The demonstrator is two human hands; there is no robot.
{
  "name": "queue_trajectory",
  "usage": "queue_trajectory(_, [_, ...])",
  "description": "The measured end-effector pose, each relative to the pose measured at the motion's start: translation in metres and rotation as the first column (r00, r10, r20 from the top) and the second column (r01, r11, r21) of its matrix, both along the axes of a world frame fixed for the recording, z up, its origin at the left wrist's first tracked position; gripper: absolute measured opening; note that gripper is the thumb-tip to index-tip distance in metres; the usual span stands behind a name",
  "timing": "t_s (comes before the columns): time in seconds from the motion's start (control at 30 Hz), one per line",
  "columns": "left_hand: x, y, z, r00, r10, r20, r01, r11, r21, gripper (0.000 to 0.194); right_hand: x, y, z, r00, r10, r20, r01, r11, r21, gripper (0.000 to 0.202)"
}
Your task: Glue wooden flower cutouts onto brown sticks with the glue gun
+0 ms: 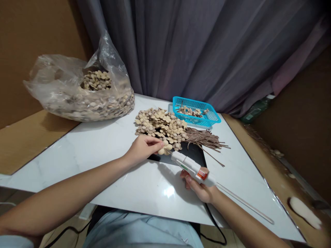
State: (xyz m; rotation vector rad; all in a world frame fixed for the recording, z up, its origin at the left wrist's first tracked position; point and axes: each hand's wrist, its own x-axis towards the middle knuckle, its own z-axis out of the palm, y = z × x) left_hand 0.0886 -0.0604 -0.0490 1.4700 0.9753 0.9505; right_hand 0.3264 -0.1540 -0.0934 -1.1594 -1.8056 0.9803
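My left hand (144, 148) pinches a cream petalled flower piece (165, 148) between thumb and fingertips. A white glue gun (187, 163) is held in my right hand (200, 187), its nozzle at the flower piece and a long clear glue stick (245, 203) out of its back. Just behind both hands a pile of cream flowers and greyish beads (160, 124) lies over a black tray (192, 153), with a bundle of brown stems (204, 137) pointing right.
A clear plastic bag (88, 103) full of similar flowers stands at the back left of the white table (113, 189). A blue basket (214, 119) with loose pieces is at the back. Grey curtains (181, 51) hang behind. A black cable (213, 220) runs off the front edge.
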Motion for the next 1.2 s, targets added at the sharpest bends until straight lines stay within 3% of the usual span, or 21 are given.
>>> queue_trajectory(1.2, [0.001, 0.002, 0.000, 0.998, 0.047, 0.040, -0.046, 0.999, -0.020, 0.021, -0.001, 0.001, 0.012, 0.988, 0.081, 0.134, -0.087, 0.995, 0.041, 0.017])
